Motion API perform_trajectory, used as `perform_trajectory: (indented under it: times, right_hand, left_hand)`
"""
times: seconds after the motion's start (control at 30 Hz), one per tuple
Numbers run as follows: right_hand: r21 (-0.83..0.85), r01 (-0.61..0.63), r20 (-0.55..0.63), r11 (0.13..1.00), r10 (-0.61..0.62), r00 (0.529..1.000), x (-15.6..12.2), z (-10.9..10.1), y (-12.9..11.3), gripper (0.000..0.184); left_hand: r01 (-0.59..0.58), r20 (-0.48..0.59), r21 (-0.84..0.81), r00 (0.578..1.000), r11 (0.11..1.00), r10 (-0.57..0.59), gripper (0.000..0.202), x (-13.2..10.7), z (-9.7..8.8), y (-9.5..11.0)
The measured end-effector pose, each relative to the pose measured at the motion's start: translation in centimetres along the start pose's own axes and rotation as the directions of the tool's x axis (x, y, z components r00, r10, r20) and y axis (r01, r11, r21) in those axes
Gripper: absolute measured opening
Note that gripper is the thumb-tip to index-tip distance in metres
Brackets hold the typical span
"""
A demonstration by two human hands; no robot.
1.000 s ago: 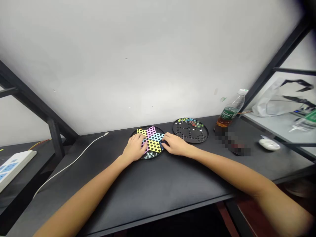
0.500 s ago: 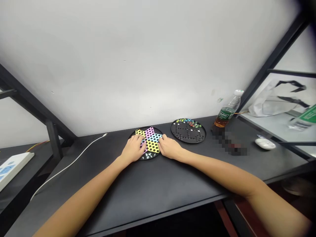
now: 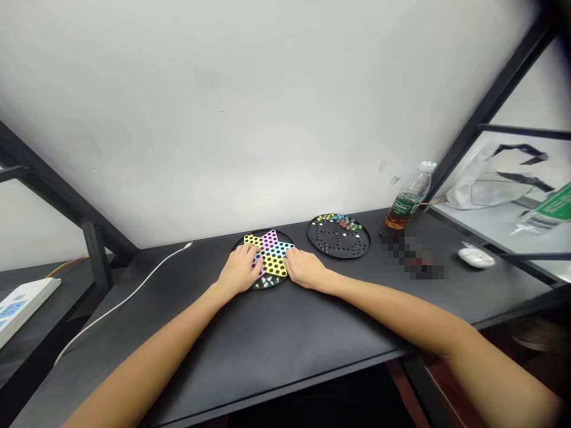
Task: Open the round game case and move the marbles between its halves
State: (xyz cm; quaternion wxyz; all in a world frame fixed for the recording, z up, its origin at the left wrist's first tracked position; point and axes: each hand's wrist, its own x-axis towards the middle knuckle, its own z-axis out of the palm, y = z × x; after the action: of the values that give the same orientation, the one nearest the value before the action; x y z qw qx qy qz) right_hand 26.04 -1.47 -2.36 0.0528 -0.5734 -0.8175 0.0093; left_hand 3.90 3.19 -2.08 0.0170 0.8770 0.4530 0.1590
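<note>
A star-shaped Chinese checkers board (image 3: 273,266), patterned in yellow, pink and light blue with black holes, lies over a round black tray (image 3: 294,236). Across the star's left side rests my left hand (image 3: 238,270), its fingers laid over the surface and the thumb apart from them. My right hand (image 3: 304,268) has curled fingers closed at the right edge of the star; the fingertips are partly hidden. White and clear marbles (image 3: 267,280) show in the tray below the star's near edge.
A second round black board (image 3: 331,245) with coloured marbles stands right of my hands. Farther right are a drink bottle (image 3: 407,205), a blurred-out object (image 3: 419,261) and a white mouse (image 3: 476,257). A white cable (image 3: 129,297) crosses the left; a wall closes the back.
The view has shifted very slightly. Both hands keep nearly the same place on the star board, with no clear movement of the board itself.
</note>
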Motion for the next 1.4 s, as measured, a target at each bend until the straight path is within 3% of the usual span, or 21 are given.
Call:
perform_trajectory:
  times: [0.23,0.63,0.83,1.1,1.4]
  right_hand:
    - [0.061,-0.09,-0.029,0.994,0.092,0.995,-0.3,0.3,-0.2,0.034]
    - [0.031,-0.109,0.051,0.994,0.107,0.993,-0.6,-0.5,-1.0,0.046]
    - [0.051,-0.098,0.022,0.994,0.097,0.995,-0.6,-0.8,-1.3,0.046]
    - [0.102,-0.206,-0.011,0.973,0.208,0.978,-0.8,-0.5,-2.8,0.038]
    - [0.045,-0.19,-0.062,0.981,0.192,0.979,-0.8,-0.2,-3.0,0.043]
  left_hand:
    - [-0.024,0.014,0.004,1.0,1.0,0.024,0.029,-0.1,-0.1,0.0]
    - [-0.03,-0.01,0.006,0.999,1.0,0.03,0.026,-0.1,0.0,-0.1]
    - [-0.04,-0.017,0.025,0.999,0.999,0.04,0.026,-0.1,0.1,-0.2]
    - [-0.057,-0.027,0.009,0.998,0.998,0.057,0.024,-0.1,0.2,-0.3]
    - [-0.049,-0.02,0.02,0.999,0.999,0.05,0.026,-0.1,0.2,-0.4]
